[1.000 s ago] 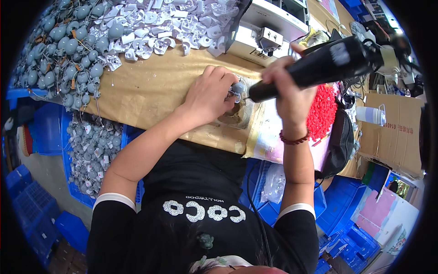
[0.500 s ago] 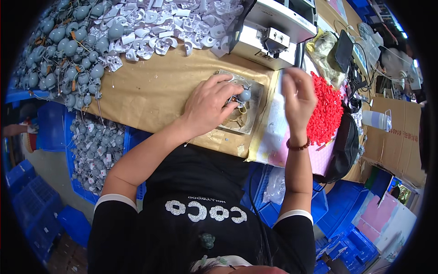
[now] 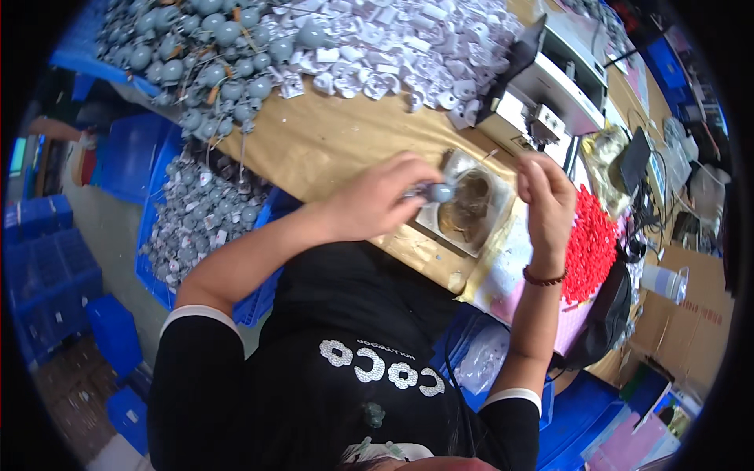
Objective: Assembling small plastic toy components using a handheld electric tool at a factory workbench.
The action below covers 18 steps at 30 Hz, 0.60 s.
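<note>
My left hand (image 3: pixel 385 196) is closed around a small grey ball-shaped part (image 3: pixel 441 192), its round end poking out past the fingertips. It is held just over the left edge of a squarish fixture block (image 3: pixel 499 224) with a brownish hollow in its middle. My right hand (image 3: pixel 547 206) is raised beyond the block's right side, thumb and fingers drawn together. Whether anything small sits between those fingertips cannot be made out.
White plastic shells (image 3: pixel 377 47) and grey ball parts with wires (image 3: pixel 212 55) are heaped along the far side. A boxy machine (image 3: pixel 550 86) stands behind the block. Red pieces (image 3: pixel 593 247) lie at right. A blue crate (image 3: pixel 149 263) of grey parts sits at left.
The left hand has lifted the grey ball part out of the fixture block and drawn it leftward, leaving the hollow exposed. The right hand's fingers have come together. The whole view has turned.
</note>
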Available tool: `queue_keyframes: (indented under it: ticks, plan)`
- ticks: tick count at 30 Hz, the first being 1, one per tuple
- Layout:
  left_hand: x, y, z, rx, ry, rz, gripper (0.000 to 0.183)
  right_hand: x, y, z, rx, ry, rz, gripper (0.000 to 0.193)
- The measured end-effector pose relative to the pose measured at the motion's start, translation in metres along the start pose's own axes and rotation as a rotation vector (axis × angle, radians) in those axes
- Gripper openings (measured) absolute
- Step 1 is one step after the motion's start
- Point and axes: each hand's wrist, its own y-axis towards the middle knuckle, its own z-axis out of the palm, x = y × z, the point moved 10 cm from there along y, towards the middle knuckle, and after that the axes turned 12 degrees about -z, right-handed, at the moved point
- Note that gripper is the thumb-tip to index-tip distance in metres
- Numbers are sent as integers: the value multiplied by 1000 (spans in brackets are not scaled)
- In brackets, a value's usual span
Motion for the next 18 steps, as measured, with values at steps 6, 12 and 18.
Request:
queue_keyframes:
  ticks: [6,12,18]
  plan:
    - [68,-133,-117,59,354,-504,31,-21,-29,-138,-181,-605,-5,19]
    - [205,-333,-187,428,879,-1039,29,-21,-51,-175,46,-1359,-136,19]
    - [122,-174,-181,13,767,-562,13,-28,-59,-176,156,-1500,-70,27]
